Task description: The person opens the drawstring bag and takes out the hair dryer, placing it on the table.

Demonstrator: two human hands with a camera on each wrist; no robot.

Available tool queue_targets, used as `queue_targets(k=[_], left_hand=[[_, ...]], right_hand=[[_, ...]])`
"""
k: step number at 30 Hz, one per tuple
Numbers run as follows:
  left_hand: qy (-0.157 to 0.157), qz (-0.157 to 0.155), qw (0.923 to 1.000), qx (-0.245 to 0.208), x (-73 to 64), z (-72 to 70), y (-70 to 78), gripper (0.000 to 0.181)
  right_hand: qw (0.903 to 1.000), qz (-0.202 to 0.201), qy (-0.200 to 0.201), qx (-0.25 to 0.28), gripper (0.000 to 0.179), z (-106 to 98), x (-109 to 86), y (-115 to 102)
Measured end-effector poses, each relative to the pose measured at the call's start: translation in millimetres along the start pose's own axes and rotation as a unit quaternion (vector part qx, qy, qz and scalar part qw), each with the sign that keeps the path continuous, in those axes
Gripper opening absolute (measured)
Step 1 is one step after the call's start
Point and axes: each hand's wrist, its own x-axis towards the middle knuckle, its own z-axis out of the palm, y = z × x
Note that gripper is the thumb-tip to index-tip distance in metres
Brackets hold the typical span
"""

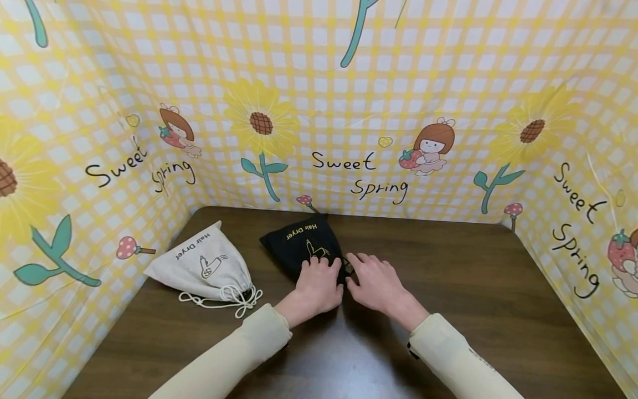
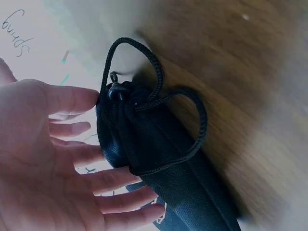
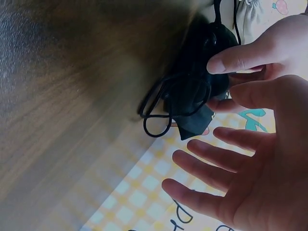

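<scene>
A black drawstring bag point(image 1: 284, 244) with gold "Hair Dryer" lettering and a hair dryer drawing lies on the table. Over its near side rests my left hand point(image 1: 319, 285), fingers spread loosely. In the left wrist view the thumb is right at the gathered neck of the bag point(image 2: 149, 132), and a black cord point(image 2: 202, 118) loops out from it. My right hand point(image 1: 376, 282) hovers close to the neck on the right, with fingers apart and relaxed. Loops of black cord point(image 3: 156, 118) hang near its fingertips in the right wrist view. What the bag contains is hidden.
To the left lies a pale drawstring bag point(image 1: 226, 252) with black "Hair Dryer" lettering and white cords point(image 1: 239, 302). The brown wooden table point(image 1: 458, 271) is enclosed at the back and sides by a yellow checked cloth point(image 1: 339, 122) printed with flowers.
</scene>
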Motion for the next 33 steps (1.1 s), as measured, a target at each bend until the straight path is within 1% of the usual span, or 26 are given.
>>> queue_targets(k=[6, 12, 17, 22, 27, 30, 33], left_hand=[[0.008, 0.010, 0.9999, 0.003, -1.0, 0.2, 5.5, 0.054], [0.013, 0.014, 0.9998, 0.003, -2.5, 0.3, 4.8, 0.057], [0.001, 0.014, 0.9999, -0.009, -4.7, 1.3, 2.1, 0.061], [-0.010, 0.012, 0.9996, -0.024, -8.1, 2.4, -1.1, 0.060], [-0.016, 0.015, 0.9990, -0.039, -12.0, 2.6, -7.6, 0.068], [-0.013, 0.020, 0.9988, -0.044, -13.9, 1.9, -13.2, 0.075], [-0.005, 0.033, 0.9981, -0.051, -15.3, -0.4, -17.9, 0.078]], right_hand=[[1.0000, -0.003, -0.005, -0.005, 0.052, 3.5, -0.2, 0.8], [0.9998, -0.005, -0.016, -0.007, 0.051, 3.9, 2.1, 2.5], [0.9990, 0.005, -0.042, -0.011, 0.052, 5.4, 3.5, 3.3], [0.9980, 0.012, -0.062, -0.004, 0.051, 11.3, 2.7, 3.1], [0.9984, 0.009, -0.056, -0.010, 0.047, 17.0, 2.9, 5.4], [0.9988, 0.000, -0.046, -0.018, 0.047, 17.7, 3.5, 8.4], [0.9989, -0.010, -0.039, -0.025, 0.050, 17.5, 4.0, 10.6]])
